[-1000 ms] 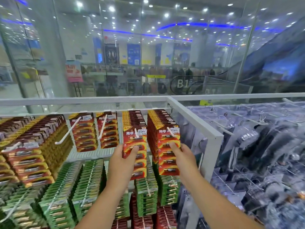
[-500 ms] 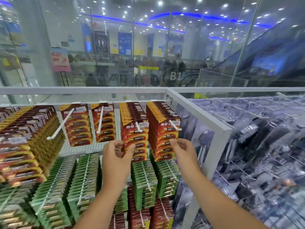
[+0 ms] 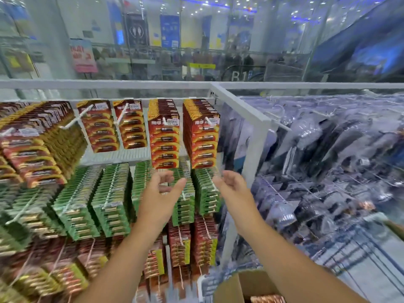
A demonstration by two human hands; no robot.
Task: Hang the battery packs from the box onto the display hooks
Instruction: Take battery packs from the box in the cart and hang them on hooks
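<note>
Hands free: left hand [image 3: 162,189] and right hand [image 3: 231,185] both loose, fingers relaxed, holding nothing, just below the top row of red packs [image 3: 202,136]. Red stacks full on two display hooks [image 3: 208,121], right out to the tips. Looks like the gap between one hanging and the next. Next move, at a guess: down to the cardboard box [image 3: 237,285] at the bottom, more battery packs [image 3: 267,299] showing inside, one bunch up, hole lined up with a hook that has room. Two half-full hooks [image 3: 122,110] further left, a good spot maybe. Green packs [image 3: 111,200] in the row under, more red ones lower down. White frame post [image 3: 248,171] close beside the right hand, easy to bump. Clear bags [image 3: 328,154] on hooks past it. Very blurry low down, hard to see much.
</note>
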